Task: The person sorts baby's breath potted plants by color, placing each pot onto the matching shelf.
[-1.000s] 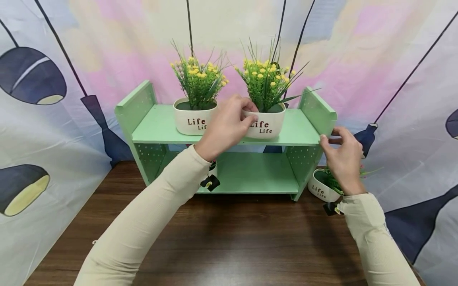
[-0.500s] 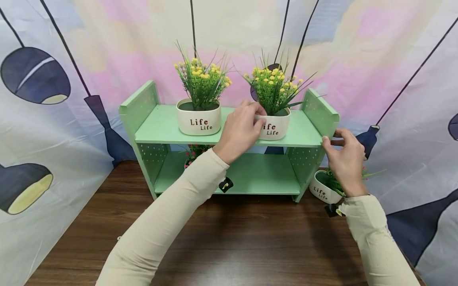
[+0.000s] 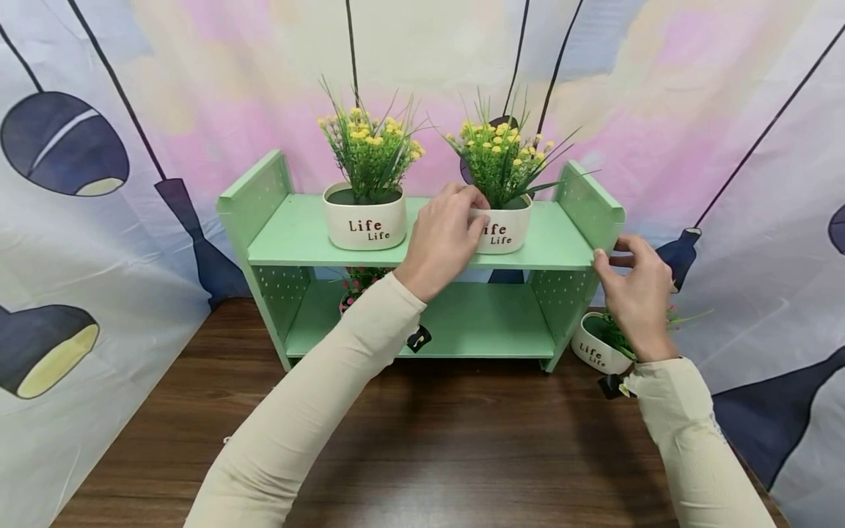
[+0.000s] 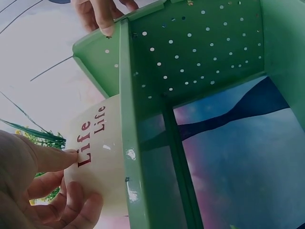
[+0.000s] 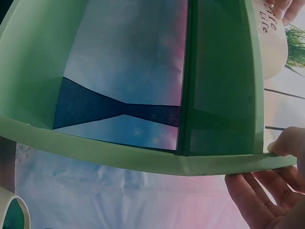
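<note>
Left hand (image 3: 444,238) pinches the flowerpot (image 3: 508,233) atop the shelf (image 3: 557,231), near its right edge, which the right hand (image 3: 635,293) grips; best steady the shelf and guide the flowerpot lightly.

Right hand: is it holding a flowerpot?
No, the right hand grips the edge of the green shelf, thumb on one side and fingers on the other.

Bright head view, dimmer wrist views
</note>
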Demonstrator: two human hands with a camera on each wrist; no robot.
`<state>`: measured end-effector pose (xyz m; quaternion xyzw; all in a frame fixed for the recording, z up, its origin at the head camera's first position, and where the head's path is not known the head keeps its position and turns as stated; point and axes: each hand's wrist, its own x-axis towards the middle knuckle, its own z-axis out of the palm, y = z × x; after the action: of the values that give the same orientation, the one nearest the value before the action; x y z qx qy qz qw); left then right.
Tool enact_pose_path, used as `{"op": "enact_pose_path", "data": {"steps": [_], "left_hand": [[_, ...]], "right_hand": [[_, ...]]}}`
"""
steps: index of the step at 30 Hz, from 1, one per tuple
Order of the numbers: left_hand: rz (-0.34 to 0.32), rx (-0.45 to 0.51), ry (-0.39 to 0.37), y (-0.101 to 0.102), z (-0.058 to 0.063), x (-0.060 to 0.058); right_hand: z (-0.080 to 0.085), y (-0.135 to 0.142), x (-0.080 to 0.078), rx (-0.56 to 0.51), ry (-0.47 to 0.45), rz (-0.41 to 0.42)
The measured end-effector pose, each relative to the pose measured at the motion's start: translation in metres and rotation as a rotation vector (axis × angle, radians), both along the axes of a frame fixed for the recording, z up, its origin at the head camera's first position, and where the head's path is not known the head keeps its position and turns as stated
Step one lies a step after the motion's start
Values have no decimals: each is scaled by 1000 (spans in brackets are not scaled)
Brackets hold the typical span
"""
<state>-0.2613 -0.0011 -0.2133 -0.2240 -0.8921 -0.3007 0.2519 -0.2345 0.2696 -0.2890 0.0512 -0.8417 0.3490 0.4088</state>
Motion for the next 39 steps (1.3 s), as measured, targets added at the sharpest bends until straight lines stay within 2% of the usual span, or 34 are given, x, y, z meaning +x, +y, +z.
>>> {"op": "enact_pose_path", "data": {"steps": [6, 15, 24, 33, 39], "left_hand": [[16, -3, 8, 0, -2, -2], [-23, -19, 11, -4, -4, -5], [-28, -19, 5, -6, -2, -6], [-40, -55, 16, -13, -3, 2], [-59, -67, 40, -15, 0, 4]], "right_hand": [[0, -1, 0, 4, -3, -3], [-1, 0, -1, 7, -7, -16], [1, -1, -1, 0, -12, -14], [3, -3, 1, -2, -20, -23], [2, -3, 2, -14, -26, -14]]}}
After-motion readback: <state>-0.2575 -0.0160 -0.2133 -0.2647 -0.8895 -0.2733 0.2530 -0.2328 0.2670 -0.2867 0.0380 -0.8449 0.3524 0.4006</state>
